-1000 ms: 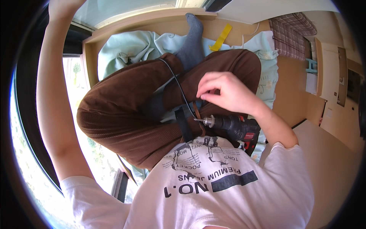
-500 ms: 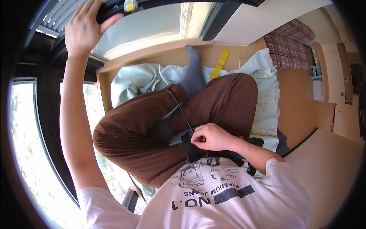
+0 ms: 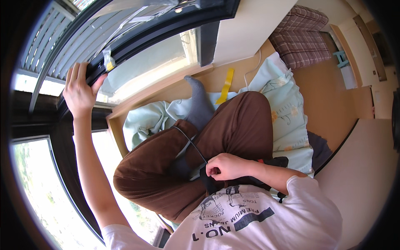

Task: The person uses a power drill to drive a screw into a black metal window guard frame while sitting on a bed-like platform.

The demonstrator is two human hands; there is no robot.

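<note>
Left grip: the left hand (image 3: pixel 80 93) clasps the black window frame (image 3: pixel 143 41) at far left, fingers over its far side and thumb along the near one.
Right grip: curled inward above the lap, the right hand (image 3: pixel 227 166) has its fingertips turned in; whether they pinch anything cannot be told.
Window frame: it spans the far side of the scene, with crumpled clear plastic (image 3: pixel 107 56) bearing a yellow patch just right of the left thumb.
Power drill: the black-and-red power drill (image 3: pixel 280 161) lies on the right of the lap, mostly hidden beneath the right forearm.
Cable: a thin black cable (image 3: pixel 189 139) crosses the brown corduroy trousers (image 3: pixel 246 125) to the right hand; a black strap (image 3: pixel 209 182) lies just beside that hand.
Seat: the person sits cross-legged on a pale blue floral cloth (image 3: pixel 289 110), one foot in a grey sock (image 3: pixel 198 104) pointing to the far side.
Beyond the knees: a yellow strip (image 3: pixel 225 86) lies right of the foot; a plaid sofa (image 3: pixel 302 48) stands at far right.
</note>
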